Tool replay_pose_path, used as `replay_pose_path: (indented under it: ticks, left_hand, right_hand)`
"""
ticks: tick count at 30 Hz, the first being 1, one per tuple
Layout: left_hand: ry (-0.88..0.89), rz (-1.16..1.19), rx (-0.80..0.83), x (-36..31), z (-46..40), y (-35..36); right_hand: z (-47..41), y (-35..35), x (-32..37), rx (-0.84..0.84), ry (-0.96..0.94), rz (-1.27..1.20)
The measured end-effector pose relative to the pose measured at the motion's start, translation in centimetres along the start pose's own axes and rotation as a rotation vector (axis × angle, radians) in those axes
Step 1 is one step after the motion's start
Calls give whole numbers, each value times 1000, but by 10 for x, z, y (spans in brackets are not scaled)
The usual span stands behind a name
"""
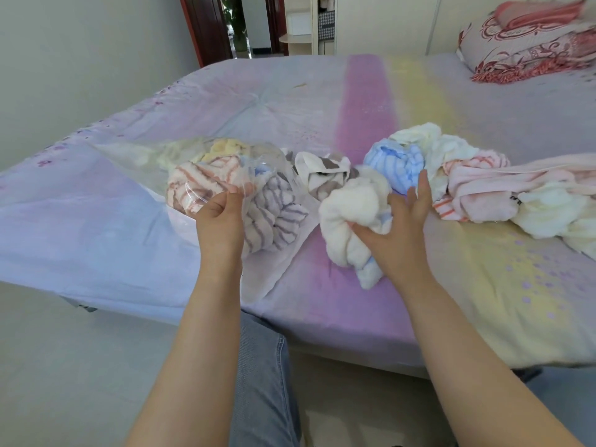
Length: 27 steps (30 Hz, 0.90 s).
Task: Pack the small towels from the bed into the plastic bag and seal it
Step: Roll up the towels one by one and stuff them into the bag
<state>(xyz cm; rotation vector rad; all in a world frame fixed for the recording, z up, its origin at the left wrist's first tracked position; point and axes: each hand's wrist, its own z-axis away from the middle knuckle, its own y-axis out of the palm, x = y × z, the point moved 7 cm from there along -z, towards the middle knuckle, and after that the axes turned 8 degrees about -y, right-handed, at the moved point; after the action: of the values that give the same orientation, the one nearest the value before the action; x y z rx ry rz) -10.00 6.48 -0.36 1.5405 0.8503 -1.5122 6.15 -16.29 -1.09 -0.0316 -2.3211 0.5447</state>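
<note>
Head view is showing the person standing at the near edge of the bed (322,311), both bare forearms reaching out over the pastel sheet. The left hand (222,217) is pinching the near rim of the plastic bag (206,175), fingers curled round the clear film and lifting the mouth so that it is facing right, toward the other hand. The bag is lying on its side with its long axis running away to the left and slightly back; inside it a rust-striped towel (196,182) and a yellow towel (225,148) are showing through the film, and a purple-striped towel (274,217) is bulging at the opening. The right hand (396,227) is gripping a bunched cream towel (351,208), thumb and lower fingers curled into the cloth while the upper fingers are spreading more loosely. That towel is hanging just right of the bag's mouth, close to it but apart, so the coming move looks like a short carry leftward into the opening; the right hand is the nearer one for it. Behind and to the right, the loose towel pile (451,175) is waiting on the bed: a blue one, pale creams, pinks, and a grey-and-white towel (325,172) lying between bag and pile. Much packing is remaining, and sealing is not yet possible.
</note>
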Motion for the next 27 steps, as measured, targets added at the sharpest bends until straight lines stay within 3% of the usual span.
replay_pose_path:
  ticks: [5,10,12,13,16,18,23,27]
  left_hand:
    - [3,5,9,-7,7,0]
    - [19,27,-19,-11,8,-6]
    - [18,-4,-11,-9,8,-6]
    - [7,-12,-8,-7,7,-5]
    - [-9,-12,-10,-7,6,-5]
    - [1,-10,-13,-8,8,-5]
    - [68,-95,16,-12,11,-7]
    - [108,-178,41,-17,12,-12]
  right_hand:
    - [14,13,67,106,-231,61]
    - [16,10,97,101,20,-320]
    - [7,15,81,207,170,-376]
    - [4,24,63,320,230,-308]
    - [19,51,-14,755,369,233]
    - [39,65,-48,888,476,330]
    - [35,82,-34,815,304,105]
    - [40,43,-10,792,507,-294]
